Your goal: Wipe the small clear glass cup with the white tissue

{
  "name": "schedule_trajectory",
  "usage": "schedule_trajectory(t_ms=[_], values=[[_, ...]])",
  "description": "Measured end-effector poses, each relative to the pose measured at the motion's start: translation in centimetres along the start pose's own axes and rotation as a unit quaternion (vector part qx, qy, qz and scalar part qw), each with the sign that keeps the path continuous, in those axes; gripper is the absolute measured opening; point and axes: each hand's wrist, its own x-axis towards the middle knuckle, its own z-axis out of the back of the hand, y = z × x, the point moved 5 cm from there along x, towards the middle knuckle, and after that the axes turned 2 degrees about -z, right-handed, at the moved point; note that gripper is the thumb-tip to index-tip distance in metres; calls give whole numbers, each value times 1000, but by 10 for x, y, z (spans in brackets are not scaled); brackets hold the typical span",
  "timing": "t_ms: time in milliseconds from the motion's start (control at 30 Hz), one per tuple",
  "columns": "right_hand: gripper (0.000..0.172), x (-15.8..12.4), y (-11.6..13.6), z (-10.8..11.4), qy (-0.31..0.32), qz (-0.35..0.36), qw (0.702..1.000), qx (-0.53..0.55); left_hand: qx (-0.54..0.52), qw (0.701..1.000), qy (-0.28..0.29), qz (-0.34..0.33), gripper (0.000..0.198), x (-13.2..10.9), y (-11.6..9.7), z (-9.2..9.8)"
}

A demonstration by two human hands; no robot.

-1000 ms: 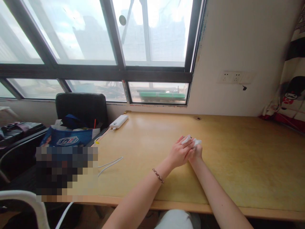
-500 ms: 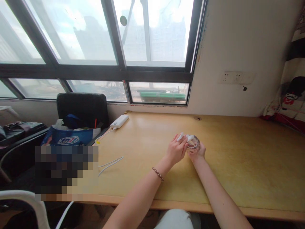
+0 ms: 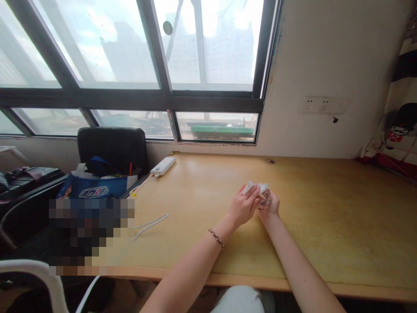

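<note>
In the head view, my right hand is wrapped round a small clear glass from its right side. The glass is held tilted above the table, and my fingers partly hide it. My left hand is closed on a crumpled white tissue, pressing it against the left and upper side of the glass. Part of the tissue sticks out past the fingers, at the glass's upper edge. A braided bracelet circles my left wrist.
On the wooden table a white power bank lies at the far left edge, with a white cable nearer me. A black chair with a blue bag stands to the left. Wall and window border the table's back.
The glass has turned in my hands, so its round open end faces me less. My left hand has shifted slightly with the tissue, and more of the white tissue shows.
</note>
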Motion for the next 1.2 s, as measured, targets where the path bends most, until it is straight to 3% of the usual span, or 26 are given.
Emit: schedule_trajectory(t_ms=[133,233,433,533,667,767,900,1067,1133,1200], values=[[29,-3,-3,-4,-9,-26,1000,-11,-57,993,-46,93,38,1,12,0],[28,-5,1,-1,-53,-7,999,-5,-148,972,-72,166,38,-1,18,-6],[22,3,20,16,-145,111,983,29,-298,900,-66,310,45,-13,23,-34],[19,4,33,25,-195,193,962,12,-397,847,-57,348,47,-17,21,-50],[22,-12,52,17,-229,311,907,-170,-556,737,-30,382,51,-18,18,-66],[25,-28,59,-3,-198,377,834,-351,-608,693,-24,387,51,-17,17,-65],[24,-38,59,-18,-176,430,731,-499,-616,692,-35,376,49,-14,12,-58],[23,-36,55,-22,-105,463,675,-565,-562,754,-78,329,42,-9,10,-49],[24,-38,51,-27,-60,476,652,-587,-568,747,-97,333,41,-9,14,-49],[27,-40,45,-33,-23,485,628,-609,-597,710,-102,360,43,-10,20,-51]])
